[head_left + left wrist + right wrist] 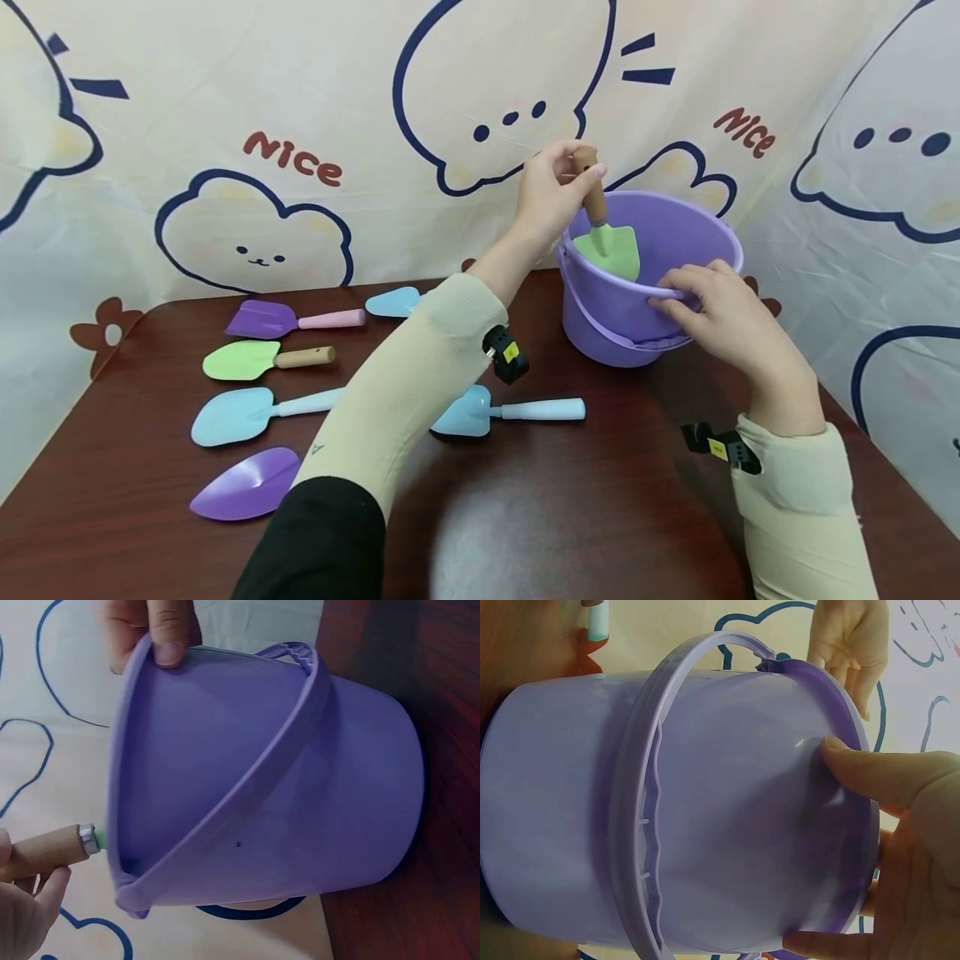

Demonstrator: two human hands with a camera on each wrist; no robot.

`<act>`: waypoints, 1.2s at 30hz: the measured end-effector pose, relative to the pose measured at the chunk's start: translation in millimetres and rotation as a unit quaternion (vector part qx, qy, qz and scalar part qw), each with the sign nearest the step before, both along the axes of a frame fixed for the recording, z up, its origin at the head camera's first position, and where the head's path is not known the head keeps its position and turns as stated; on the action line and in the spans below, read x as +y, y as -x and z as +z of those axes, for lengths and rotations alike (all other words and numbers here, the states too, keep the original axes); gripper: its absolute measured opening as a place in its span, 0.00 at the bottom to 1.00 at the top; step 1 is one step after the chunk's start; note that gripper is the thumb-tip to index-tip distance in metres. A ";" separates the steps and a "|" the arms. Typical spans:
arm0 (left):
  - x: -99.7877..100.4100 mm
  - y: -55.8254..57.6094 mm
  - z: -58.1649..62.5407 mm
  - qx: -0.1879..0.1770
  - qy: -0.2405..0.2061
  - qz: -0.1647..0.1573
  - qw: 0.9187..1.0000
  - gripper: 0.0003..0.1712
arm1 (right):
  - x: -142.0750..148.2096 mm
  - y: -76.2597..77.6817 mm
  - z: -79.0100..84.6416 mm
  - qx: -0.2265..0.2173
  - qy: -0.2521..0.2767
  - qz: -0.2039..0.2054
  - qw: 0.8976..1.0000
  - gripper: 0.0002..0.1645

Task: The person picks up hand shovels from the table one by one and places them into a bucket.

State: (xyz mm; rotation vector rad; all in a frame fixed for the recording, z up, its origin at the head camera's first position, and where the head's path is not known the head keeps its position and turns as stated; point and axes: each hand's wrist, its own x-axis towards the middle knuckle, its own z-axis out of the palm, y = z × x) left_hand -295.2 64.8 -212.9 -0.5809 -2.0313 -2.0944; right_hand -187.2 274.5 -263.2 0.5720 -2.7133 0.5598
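Observation:
In the head view my left hand [553, 187] holds a small green trowel [611, 250] by its wooden handle. The trowel's blade points down inside the mouth of a purple bucket [615, 325]. My right hand [723, 321] grips the bucket's near right rim, thumb outside and fingers over the edge. From the left wrist, the wooden handle [49, 851] shows above the rim, with the blade mostly hidden behind the bucket wall. The right wrist view shows my right thumb [877, 769] against the bucket's outer side. The bucket stands upright, its carrying handle [634, 825] hanging down.
Left on the brown table lie a purple shovel with pink handle [262, 319], a green trowel [243, 360], a blue trowel [234, 415] and a purple scoop [247, 485]. Blue trowels [468, 411] [393, 302] lie partly behind my left arm. A printed curtain [375, 100] hangs behind.

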 end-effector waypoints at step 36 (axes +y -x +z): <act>2.3 5.6 -23.3 0.120 0.380 -0.026 0.917 0.11 | 0.2 1.3 -2.1 0.006 0.001 0.003 1.000 0.02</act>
